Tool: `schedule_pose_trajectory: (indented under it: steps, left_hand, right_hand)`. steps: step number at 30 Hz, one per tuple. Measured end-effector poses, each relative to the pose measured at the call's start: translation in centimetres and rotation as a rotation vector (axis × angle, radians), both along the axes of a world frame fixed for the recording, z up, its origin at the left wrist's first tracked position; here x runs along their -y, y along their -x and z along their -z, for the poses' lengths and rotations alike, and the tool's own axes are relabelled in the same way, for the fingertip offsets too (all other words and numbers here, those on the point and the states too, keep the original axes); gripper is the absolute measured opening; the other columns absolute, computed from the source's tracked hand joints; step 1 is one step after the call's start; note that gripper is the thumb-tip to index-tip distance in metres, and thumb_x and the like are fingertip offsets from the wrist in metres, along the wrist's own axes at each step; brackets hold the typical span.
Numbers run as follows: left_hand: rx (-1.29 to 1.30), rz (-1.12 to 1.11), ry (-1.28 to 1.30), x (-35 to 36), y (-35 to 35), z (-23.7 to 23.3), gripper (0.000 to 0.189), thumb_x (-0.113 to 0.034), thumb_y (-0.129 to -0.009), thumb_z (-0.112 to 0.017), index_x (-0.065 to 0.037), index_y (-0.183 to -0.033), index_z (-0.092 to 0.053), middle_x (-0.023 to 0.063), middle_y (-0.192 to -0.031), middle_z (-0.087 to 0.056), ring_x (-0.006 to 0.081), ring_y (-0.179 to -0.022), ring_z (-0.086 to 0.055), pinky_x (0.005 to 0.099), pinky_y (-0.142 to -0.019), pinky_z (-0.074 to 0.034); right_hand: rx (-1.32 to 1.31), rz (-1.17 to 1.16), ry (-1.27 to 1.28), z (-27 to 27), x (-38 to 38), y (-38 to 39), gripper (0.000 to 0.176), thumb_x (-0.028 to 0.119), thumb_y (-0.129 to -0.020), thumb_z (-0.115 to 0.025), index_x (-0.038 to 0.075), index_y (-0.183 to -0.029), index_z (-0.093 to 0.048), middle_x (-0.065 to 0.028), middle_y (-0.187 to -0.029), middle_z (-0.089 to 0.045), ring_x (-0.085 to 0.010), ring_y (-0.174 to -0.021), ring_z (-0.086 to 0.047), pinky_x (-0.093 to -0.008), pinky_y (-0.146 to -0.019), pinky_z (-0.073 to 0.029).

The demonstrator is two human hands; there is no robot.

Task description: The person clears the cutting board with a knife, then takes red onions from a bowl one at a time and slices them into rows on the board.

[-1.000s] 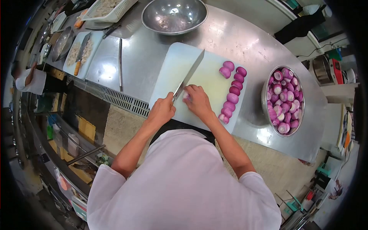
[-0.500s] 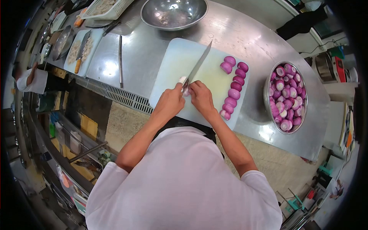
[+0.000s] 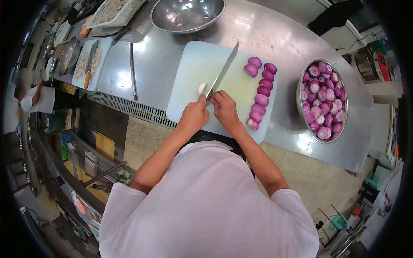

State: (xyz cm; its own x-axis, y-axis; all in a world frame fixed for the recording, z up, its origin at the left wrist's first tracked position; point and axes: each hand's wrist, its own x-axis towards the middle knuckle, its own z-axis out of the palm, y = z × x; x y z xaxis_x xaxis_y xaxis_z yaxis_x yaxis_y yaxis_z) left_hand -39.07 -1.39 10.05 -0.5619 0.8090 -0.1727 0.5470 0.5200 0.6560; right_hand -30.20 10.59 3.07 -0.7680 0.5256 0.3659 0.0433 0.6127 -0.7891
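My left hand (image 3: 194,115) is closed round the handle end of a large kitchen knife (image 3: 224,69), its long blade slanting up and away to the right over the white cutting board (image 3: 183,73). Close against the knife, my right hand (image 3: 226,111) has its fingertips pinched on a small red onion (image 3: 210,100), mostly hidden by the fingers. A small whitish piece (image 3: 201,88) lies on the board just left of the blade. Along the board's right side, several peeled red onions (image 3: 261,99) sit in a row, with two more (image 3: 252,66) beside the far end.
To the right stands a metal bowl (image 3: 297,96) heaped with peeled red onions. A wide steel bowl (image 3: 188,17) is at the back of the steel table (image 3: 286,56). At left lie a thin metal rod (image 3: 133,71) and another board with a wooden-handled knife (image 3: 87,79). A person (image 3: 38,99) stands far left.
The whitish piece now lies apart from the blade, left of it; before, it was against the blade by my left fingers. Both hands stay close together, and the view has shifted slightly.
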Motion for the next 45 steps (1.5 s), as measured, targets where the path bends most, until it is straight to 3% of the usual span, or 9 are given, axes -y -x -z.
schedule_pose_trajectory:
  steps: [5, 7, 13, 20, 21, 22, 26, 29, 45]
  left_hand:
    - [0.059, 0.022, 0.003, 0.0, 1.8, -3.6, 0.031, -0.003, -0.080, -0.058, 0.005, -0.109, -0.052, 0.0254, -0.071, -0.063, 0.0465, -0.073, -0.063, 0.0512, -0.064, -0.049]
    - [-0.028, -0.047, -0.120, 1.5, 2.3, -4.4, 0.027, -0.007, -0.080, -0.059, 0.003, -0.104, -0.051, 0.0183, -0.061, -0.055, 0.0382, -0.055, -0.053, 0.0443, -0.056, -0.043]
    - [-0.093, -0.109, -0.006, 4.0, 6.2, -0.7, 0.024, -0.006, -0.079, -0.056, 0.003, -0.100, -0.050, 0.0175, -0.058, -0.050, 0.0335, -0.052, -0.053, 0.0433, -0.054, -0.041]
    - [-0.024, -0.174, -0.046, 4.6, 5.3, 0.2, 0.022, -0.004, -0.078, -0.054, 0.003, -0.098, -0.048, 0.0166, -0.057, -0.048, 0.0330, -0.052, -0.049, 0.0420, -0.053, -0.040]
    - [-0.016, -0.167, -0.016, 4.4, 5.2, -0.2, 0.022, -0.002, -0.078, -0.055, 0.003, -0.098, -0.047, 0.0203, -0.061, -0.052, 0.0397, -0.059, -0.054, 0.0469, -0.057, -0.042]
    - [-0.007, -0.155, 0.016, 4.4, 5.1, -0.3, 0.022, -0.001, -0.078, -0.055, 0.002, -0.099, -0.047, 0.0239, -0.064, -0.056, 0.0465, -0.066, -0.059, 0.0518, -0.061, -0.044]
    - [-0.040, -0.134, 0.041, 4.3, 5.2, 0.0, 0.024, -0.001, -0.078, -0.055, 0.001, -0.100, -0.048, 0.0247, -0.066, -0.058, 0.0473, -0.068, -0.060, 0.0540, -0.062, -0.044]
    - [-0.061, -0.120, 0.002, 4.5, 5.4, 0.5, 0.024, -0.001, -0.078, -0.055, 0.001, -0.101, -0.049, 0.0253, -0.067, -0.059, 0.0482, -0.069, -0.060, 0.0553, -0.062, -0.044]
    - [0.025, -0.061, -0.046, 3.6, 0.9, -3.9, 0.020, -0.005, -0.080, -0.056, 0.004, -0.096, -0.048, 0.0252, -0.066, -0.058, 0.0471, -0.064, -0.057, 0.0495, -0.060, -0.043]
  right_hand:
    - [0.000, 0.013, -0.003, -0.3, -0.2, 0.2, 0.006, -0.003, -0.082, -0.059, -0.001, -0.088, -0.062, -0.0178, -0.083, -0.059, -0.0389, -0.077, -0.060, -0.0442, -0.069, -0.051]
    - [0.081, 0.099, 0.058, -0.8, 0.4, 0.5, 0.012, 0.004, -0.081, -0.065, 0.000, -0.092, -0.062, -0.0180, -0.088, -0.059, -0.0384, -0.081, -0.060, -0.0453, -0.072, -0.051]
    - [0.179, 0.067, -0.054, -1.2, 0.8, 1.6, 0.022, 0.003, -0.076, -0.066, 0.002, -0.098, -0.067, -0.0165, -0.101, -0.057, -0.0357, -0.094, -0.057, -0.0439, -0.081, -0.051]
    - [0.158, 0.357, -0.356, -2.6, -8.4, -1.0, 0.032, -0.005, -0.069, -0.062, 0.004, -0.098, -0.070, -0.0129, -0.104, -0.059, -0.0337, -0.095, -0.056, -0.0430, -0.084, -0.050]
    - [0.166, 0.388, -0.410, -3.3, -8.4, -0.8, 0.031, -0.004, -0.070, -0.064, 0.005, -0.098, -0.070, -0.0130, -0.105, -0.060, -0.0331, -0.097, -0.056, -0.0425, -0.085, -0.050]
    - [0.165, 0.381, -0.412, -3.2, -7.7, -0.2, 0.031, -0.004, -0.070, -0.064, 0.005, -0.098, -0.070, -0.0130, -0.105, -0.060, -0.0331, -0.097, -0.056, -0.0425, -0.085, -0.050]
    - [0.063, 0.019, -0.214, -3.9, -1.8, 3.8, 0.033, 0.007, -0.072, -0.074, 0.003, -0.104, -0.068, -0.0143, -0.108, -0.061, -0.0334, -0.101, -0.056, -0.0420, -0.086, -0.050]
    - [0.216, -0.014, -0.164, -2.4, -0.2, 4.7, 0.033, 0.009, -0.072, -0.075, 0.004, -0.104, -0.066, -0.0148, -0.105, -0.062, -0.0338, -0.100, -0.057, -0.0416, -0.086, -0.050]
    - [0.085, -0.051, -0.112, -1.5, -0.1, 0.4, 0.017, -0.001, -0.079, -0.064, 0.002, -0.095, -0.064, -0.0129, -0.094, -0.063, -0.0346, -0.089, -0.059, -0.0426, -0.077, -0.050]
